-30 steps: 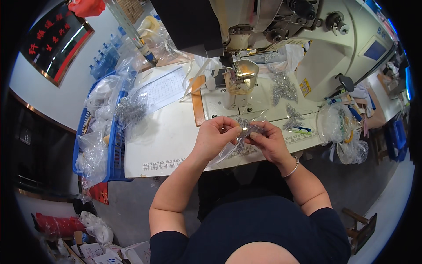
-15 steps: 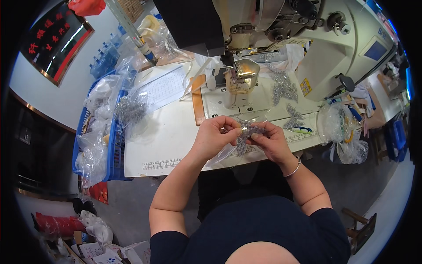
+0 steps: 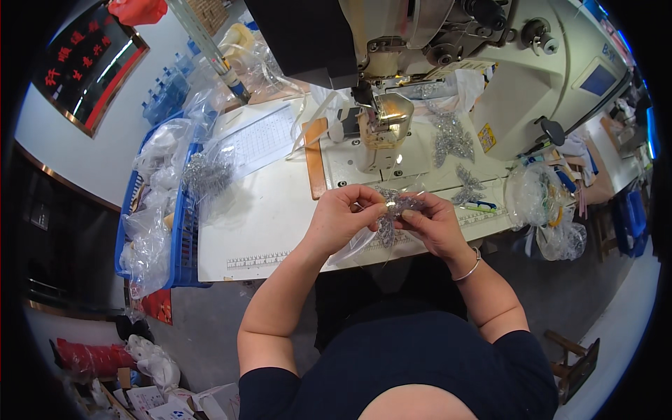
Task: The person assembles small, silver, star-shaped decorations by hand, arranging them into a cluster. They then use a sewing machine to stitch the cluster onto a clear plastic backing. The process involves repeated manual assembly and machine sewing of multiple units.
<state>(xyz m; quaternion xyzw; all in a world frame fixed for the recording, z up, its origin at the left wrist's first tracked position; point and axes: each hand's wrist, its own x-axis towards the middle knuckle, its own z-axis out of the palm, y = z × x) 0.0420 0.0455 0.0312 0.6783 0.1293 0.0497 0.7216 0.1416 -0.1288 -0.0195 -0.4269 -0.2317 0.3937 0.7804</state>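
A silvery, glittering appliqué (image 3: 386, 229) is held between my two hands, over the near edge of the sewing table. My left hand (image 3: 343, 218) pinches its left side between thumb and fingers. On its right side my right hand (image 3: 435, 222) grips it with thumb and fingertips. Clear plastic film (image 3: 355, 248) hangs beneath the piece, partly hidden by my hands. Just beyond my hands stands the head of a sewing machine (image 3: 383, 133). Similar silver pieces lie to the right of it, a larger one (image 3: 453, 140) and a smaller one (image 3: 467, 185).
A blue crate (image 3: 183, 241) of plastic-wrapped things stands against the table's left side. Glittering pieces in a clear bag (image 3: 208, 175) lie beside a paper sheet (image 3: 260, 140). Small thread snips (image 3: 481, 206) rest at right, near a hanging clear bag (image 3: 528, 199).
The silver appliqué has tilted slightly between my fingers, and the plastic film under it has shifted. Both hands stay in nearly the same place.
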